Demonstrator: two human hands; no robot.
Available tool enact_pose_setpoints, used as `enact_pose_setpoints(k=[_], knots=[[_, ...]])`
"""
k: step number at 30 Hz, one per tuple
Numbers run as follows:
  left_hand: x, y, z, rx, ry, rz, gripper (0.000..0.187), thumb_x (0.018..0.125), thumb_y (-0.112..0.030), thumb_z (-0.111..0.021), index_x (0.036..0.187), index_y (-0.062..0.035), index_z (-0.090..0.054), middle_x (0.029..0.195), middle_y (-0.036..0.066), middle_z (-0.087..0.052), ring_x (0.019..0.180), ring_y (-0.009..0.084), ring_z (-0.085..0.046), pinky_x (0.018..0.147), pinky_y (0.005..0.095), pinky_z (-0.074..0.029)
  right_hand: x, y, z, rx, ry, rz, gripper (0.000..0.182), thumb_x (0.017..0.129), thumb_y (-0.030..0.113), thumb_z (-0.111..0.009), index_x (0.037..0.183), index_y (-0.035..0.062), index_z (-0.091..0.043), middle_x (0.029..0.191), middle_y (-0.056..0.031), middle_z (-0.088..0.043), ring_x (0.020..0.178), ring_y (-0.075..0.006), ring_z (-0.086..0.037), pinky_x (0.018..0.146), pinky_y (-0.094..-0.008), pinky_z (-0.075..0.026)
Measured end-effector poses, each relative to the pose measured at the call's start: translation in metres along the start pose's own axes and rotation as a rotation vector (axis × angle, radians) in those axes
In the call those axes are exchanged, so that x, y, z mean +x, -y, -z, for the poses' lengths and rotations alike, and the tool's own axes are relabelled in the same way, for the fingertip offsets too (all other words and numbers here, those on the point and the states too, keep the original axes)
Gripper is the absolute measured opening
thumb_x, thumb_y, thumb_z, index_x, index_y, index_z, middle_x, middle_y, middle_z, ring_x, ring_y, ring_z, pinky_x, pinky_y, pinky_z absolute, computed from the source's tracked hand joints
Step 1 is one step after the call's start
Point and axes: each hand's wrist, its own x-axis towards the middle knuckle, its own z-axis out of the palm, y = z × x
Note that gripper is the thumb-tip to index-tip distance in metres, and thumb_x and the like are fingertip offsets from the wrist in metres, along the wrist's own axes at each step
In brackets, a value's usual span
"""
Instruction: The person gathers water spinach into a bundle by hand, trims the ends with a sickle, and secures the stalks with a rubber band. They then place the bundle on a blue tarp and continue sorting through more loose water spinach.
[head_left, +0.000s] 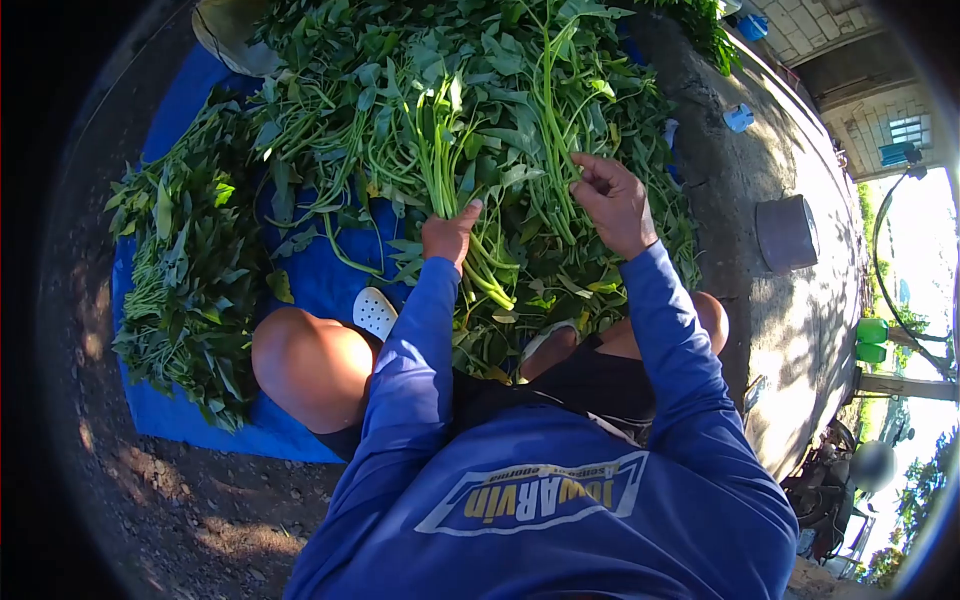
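My left hand (450, 238) is closed around a bunch of leafy green stalks that look like water spinach (437, 165). Their leafy tops point away from me, and the pale cut ends stick out below the fist. To the right, my right hand (614, 205) has thumb and fingers pinched at the edge of a long upright water spinach stalk (550, 105); the exact contact point is partly hidden by the fingers. Beneath and beyond both hands spreads a big loose heap of the same greens (340, 75).
A blue tarp (220, 437) lies under the greens. Neatly stacked bundles (185, 290) lie at the left. My knees and a white clog (375, 312) flank the heap. On the concrete at right stand a grey bucket (787, 233) and a small light-blue object (739, 118).
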Motion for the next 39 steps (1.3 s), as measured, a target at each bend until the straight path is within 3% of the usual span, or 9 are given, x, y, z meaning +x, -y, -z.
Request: enact_pose_setpoints(k=[3,6,11,18,27,30,33,36,39], knots=[[0.009,0.006,0.008,0.020,0.046,0.158,0.064,0.085,-0.048,-0.088,0.118,0.0046,-0.070,0.108,0.012,-0.073,0.091,0.0215,-0.068,0.082,0.0392,-0.055,-0.033,-0.008,-0.047,-0.058,0.212,-0.017,0.041,0.090,0.015,-0.073,0.130,0.0046,-0.072,0.100,-0.0131,-0.070,0.088,-0.0262,-0.069,0.085,-0.0374,-0.055],[0.001,0.007,0.011,-0.172,0.103,0.196,0.065,0.085,-0.051,-0.087,0.116,0.0038,-0.071,0.104,0.013,-0.073,0.084,0.0215,-0.069,0.074,0.0382,-0.057,-0.052,-0.038,-0.088,0.027,0.279,-0.027,0.042,0.093,0.010,-0.073,0.134,0.0042,-0.070,0.101,-0.0073,-0.069,0.087,-0.0154,-0.065,0.083,-0.0320,-0.054],[-0.008,-0.009,0.008,-0.200,0.168,0.284,0.052,0.084,-0.040,-0.089,0.111,0.0012,-0.073,0.096,0.009,-0.074,0.079,0.0210,-0.070,0.071,0.0382,-0.057,-0.061,-0.031,-0.100,-0.142,0.363,0.164,0.043,0.094,0.015,-0.072,0.135,0.0037,-0.069,0.100,-0.0138,-0.071,0.090,-0.0222,-0.069,0.085,-0.0359,-0.056],[0.012,0.005,0.012,-0.237,0.167,0.112,0.037,0.083,-0.022,-0.086,0.109,0.0012,-0.073,0.097,0.009,-0.075,0.078,0.0202,-0.072,0.071,0.0378,-0.059,-0.063,-0.031,-0.051,-0.015,0.557,-0.207,0.036,0.093,0.021,-0.074,0.122,0.0001,-0.072,0.091,-0.0081,-0.074,0.084,-0.0132,-0.068,0.078,-0.0318,-0.056],[0.001,-0.022,0.007,-0.255,0.171,0.093,0.032,0.087,-0.021,-0.083,0.109,0.0010,-0.073,0.098,0.010,-0.075,0.079,0.0211,-0.073,0.073,0.0392,-0.060,-0.060,-0.012,-0.011,-0.033,0.542,-0.149,0.031,0.092,0.019,-0.069,0.116,0.0003,-0.075,0.085,-0.0040,-0.074,0.073,-0.0092,-0.065,0.069,-0.0296,-0.054],[0.002,-0.023,0.007,-0.318,0.164,0.081,0.033,0.087,-0.020,-0.083,0.111,0.0008,-0.073,0.101,0.010,-0.075,0.082,0.0211,-0.073,0.074,0.0392,-0.060,-0.062,-0.007,-0.007,-0.024,0.488,-0.136,0.030,0.091,0.019,-0.069,0.113,0.0003,-0.076,0.086,-0.0062,-0.075,0.073,-0.0116,-0.067,0.069,-0.0314,-0.055],[0.002,-0.022,0.003,-0.370,0.148,-0.001,0.036,0.087,-0.018,-0.083,0.115,0.0009,-0.071,0.105,0.009,-0.075,0.086,0.0212,-0.073,0.076,0.0394,-0.060,-0.061,0.001,-0.009,-0.124,0.404,-0.060,0.030,0.088,0.026,-0.067,0.103,0.0029,-0.077,0.087,-0.0148,-0.076,0.079,-0.0282,-0.074,0.077,-0.0393,-0.058],[-0.003,-0.031,-0.002,-0.317,0.092,-0.035,0.032,0.085,-0.013,-0.083,0.113,-0.0005,-0.072,0.103,0.005,-0.074,0.085,0.0174,-0.069,0.080,0.0351,-0.055,-0.062,0.007,-0.021,-0.266,0.408,-0.070,0.029,0.085,0.029,-0.065,0.095,0.0044,-0.077,0.084,-0.0175,-0.075,0.079,-0.0331,-0.073,0.077,-0.0432,-0.058],[-0.012,-0.030,-0.006,-0.144,0.125,-0.282,0.034,0.086,-0.014,-0.084,0.115,-0.0006,-0.073,0.106,0.004,-0.074,0.089,0.0145,-0.067,0.086,0.0311,-0.052,-0.064,0.015,-0.042,-0.549,0.696,-0.093,0.030,0.081,0.031,-0.064,0.095,0.0080,-0.078,0.084,-0.0179,-0.075,0.083,-0.0365,-0.073,0.078,-0.0480,-0.058]])
